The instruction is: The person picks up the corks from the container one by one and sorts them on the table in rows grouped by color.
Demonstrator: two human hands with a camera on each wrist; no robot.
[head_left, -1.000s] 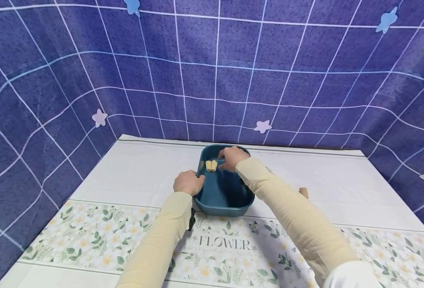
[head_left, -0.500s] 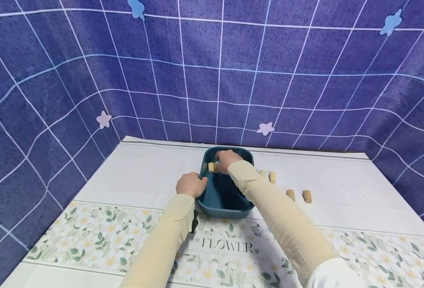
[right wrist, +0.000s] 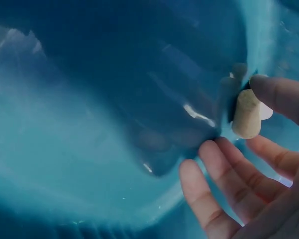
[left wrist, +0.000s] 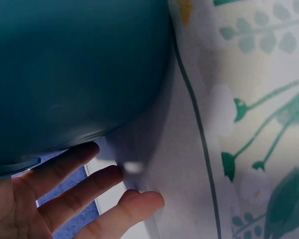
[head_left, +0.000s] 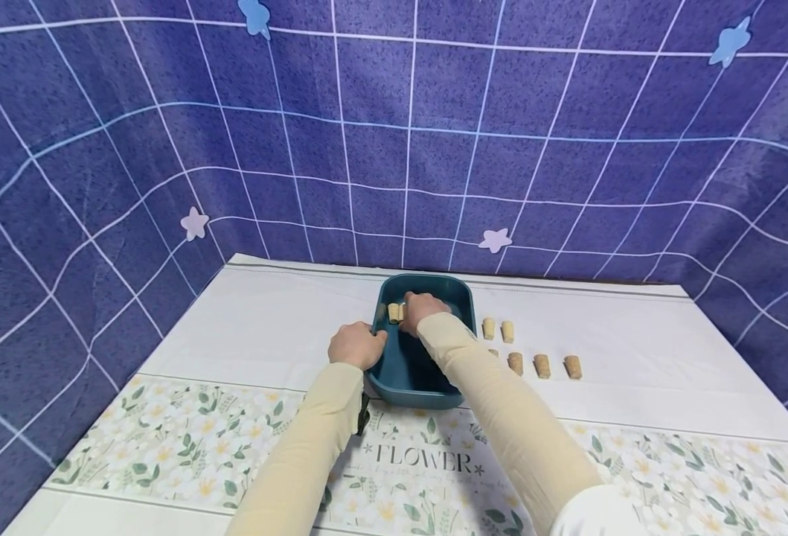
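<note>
A teal plastic basin [head_left: 415, 400] stands on the table. My left hand [head_left: 356, 345] grips its left rim, thumb over the edge; in the left wrist view the other fingers [left wrist: 70, 164] are spread along the outer wall. Inside the basin, near its left wall, two pale corks stand side by side. My right hand [head_left: 423, 311] reaches down over them and partly hides the right one. In the right wrist view, a cork [right wrist: 247, 115] sits between thumb and index finger, which pinch it, and the remaining fingers are spread. The left cork [head_left: 394, 313] stands next to the fingertips.
Right of the basin, several corks stand in two rows: a pale one [head_left: 507, 331] in the back row and browner ones [head_left: 542, 365] in front. A flower-print cloth [head_left: 186, 447] covers the table's near part. A blue gridded curtain [head_left: 394, 149] hangs behind and at the sides.
My right hand has lowered onto the corks in the basin, fingers closing about one. With the right forearm shifted left, several corks on the table now show. The left hand stays on the rim.
</note>
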